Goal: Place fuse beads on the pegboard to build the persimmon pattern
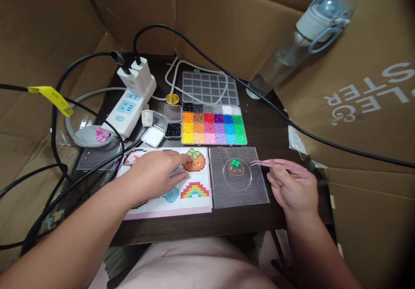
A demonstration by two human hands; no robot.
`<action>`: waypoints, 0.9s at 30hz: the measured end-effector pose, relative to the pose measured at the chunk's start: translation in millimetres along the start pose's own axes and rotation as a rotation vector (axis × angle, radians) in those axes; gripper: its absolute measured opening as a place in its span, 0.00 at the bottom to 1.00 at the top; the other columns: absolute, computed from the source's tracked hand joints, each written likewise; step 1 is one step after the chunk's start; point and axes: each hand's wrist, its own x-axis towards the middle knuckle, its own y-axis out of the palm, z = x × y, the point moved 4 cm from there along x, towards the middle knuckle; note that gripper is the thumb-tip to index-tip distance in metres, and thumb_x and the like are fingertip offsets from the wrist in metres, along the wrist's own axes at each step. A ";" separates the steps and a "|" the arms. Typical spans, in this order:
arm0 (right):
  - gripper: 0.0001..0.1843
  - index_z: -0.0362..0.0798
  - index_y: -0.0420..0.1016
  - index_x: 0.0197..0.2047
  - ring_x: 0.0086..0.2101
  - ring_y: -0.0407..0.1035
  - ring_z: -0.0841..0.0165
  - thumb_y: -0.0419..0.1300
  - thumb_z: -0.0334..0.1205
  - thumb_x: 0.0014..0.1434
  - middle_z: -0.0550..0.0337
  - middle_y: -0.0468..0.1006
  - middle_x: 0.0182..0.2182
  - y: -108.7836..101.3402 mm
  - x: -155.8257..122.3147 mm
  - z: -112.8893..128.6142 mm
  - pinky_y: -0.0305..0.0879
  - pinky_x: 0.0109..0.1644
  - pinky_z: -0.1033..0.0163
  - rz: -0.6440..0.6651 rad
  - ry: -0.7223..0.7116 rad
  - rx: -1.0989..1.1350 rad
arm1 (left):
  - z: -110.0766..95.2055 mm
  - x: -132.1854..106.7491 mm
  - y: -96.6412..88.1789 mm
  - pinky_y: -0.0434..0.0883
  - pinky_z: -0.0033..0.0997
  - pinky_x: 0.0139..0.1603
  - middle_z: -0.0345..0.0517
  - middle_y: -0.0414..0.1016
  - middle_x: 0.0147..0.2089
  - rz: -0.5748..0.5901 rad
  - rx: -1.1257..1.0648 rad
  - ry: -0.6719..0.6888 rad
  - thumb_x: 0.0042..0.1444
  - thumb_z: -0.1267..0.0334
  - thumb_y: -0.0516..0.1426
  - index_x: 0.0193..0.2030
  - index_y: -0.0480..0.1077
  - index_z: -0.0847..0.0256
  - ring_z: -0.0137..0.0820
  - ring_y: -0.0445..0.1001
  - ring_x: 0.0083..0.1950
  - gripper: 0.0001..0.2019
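Observation:
My left hand (pixel 158 172) lies on a pattern sheet (pixel 168 194) of pixel pictures, fingers stretched flat, its fingertips beside an orange fruit picture (pixel 195 161). My right hand (pixel 292 187) is closed round pink tweezers (pixel 275 164), whose tips point left over a clear square pegboard (pixel 238 196). On the pegboard a small round clear board (pixel 236 174) carries a partly filled bead figure with a green top (pixel 235 163). A bead box (pixel 212 122) with many coloured compartments stands just behind, its clear lid open.
A white power strip (pixel 129 105) with two chargers and black cables crosses the left side. Small boxes of white beads (pixel 153 136) and black beads (pixel 173 129) stand by it. A clear water bottle (pixel 298 38) stands at the back right. Cardboard walls surround the small dark table (pixel 269 125).

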 end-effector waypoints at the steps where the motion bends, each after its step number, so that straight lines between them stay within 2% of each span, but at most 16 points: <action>1: 0.07 0.48 0.83 0.33 0.16 0.53 0.78 0.72 0.41 0.50 0.49 0.84 0.31 0.0 0.4 -0.6 0.46 0.18 0.67 0.007 0.007 0.006 | 0.0 -0.3 -0.1 0.71 0.39 0.42 0.46 0.81 0.47 0.004 -0.007 -0.001 0.63 0.53 0.53 0.54 0.73 0.52 0.43 0.79 0.46 0.16; 8: 0.08 0.48 0.83 0.33 0.16 0.54 0.77 0.72 0.41 0.49 0.47 0.84 0.30 1.8 5.0 -1.3 0.46 0.18 0.67 -0.009 0.007 0.047 | -2.2 -1.8 -2.1 0.72 0.40 0.44 0.48 0.80 0.50 -0.004 -0.013 0.024 0.63 0.55 0.52 0.54 0.74 0.52 0.44 0.79 0.48 0.16; 13: 0.10 0.47 0.84 0.31 0.15 0.53 0.78 0.74 0.42 0.46 0.46 0.84 0.28 3.2 7.0 1.3 0.45 0.17 0.68 -0.012 0.024 0.102 | -2.9 -2.3 -2.1 0.72 0.39 0.43 0.48 0.81 0.46 -0.020 -0.039 0.044 0.63 0.57 0.53 0.53 0.74 0.51 0.43 0.79 0.45 0.15; 17: 0.12 0.45 0.83 0.29 0.15 0.53 0.79 0.75 0.43 0.43 0.46 0.83 0.29 0.7 9.6 1.1 0.46 0.16 0.69 -0.039 0.036 0.114 | -3.2 -2.4 -3.3 0.71 0.40 0.43 0.48 0.81 0.46 -0.030 -0.054 0.024 0.63 0.58 0.53 0.52 0.75 0.51 0.44 0.79 0.46 0.14; 21: 0.12 0.45 0.83 0.30 0.16 0.55 0.80 0.75 0.43 0.45 0.47 0.83 0.30 1.2 12.9 0.1 0.48 0.16 0.69 -0.028 0.033 0.105 | -4.9 -3.0 -4.8 0.71 0.41 0.42 0.47 0.81 0.45 -0.028 -0.058 0.012 0.62 0.59 0.53 0.51 0.75 0.50 0.46 0.79 0.45 0.14; 27: 0.11 0.45 0.83 0.31 0.16 0.53 0.78 0.72 0.45 0.50 0.44 0.84 0.31 12.7 22.2 7.2 0.47 0.17 0.68 0.053 0.009 0.026 | -4.9 -2.3 -4.6 0.70 0.41 0.41 0.47 0.80 0.44 -0.040 -0.055 0.031 0.63 0.58 0.52 0.51 0.74 0.50 0.45 0.79 0.44 0.14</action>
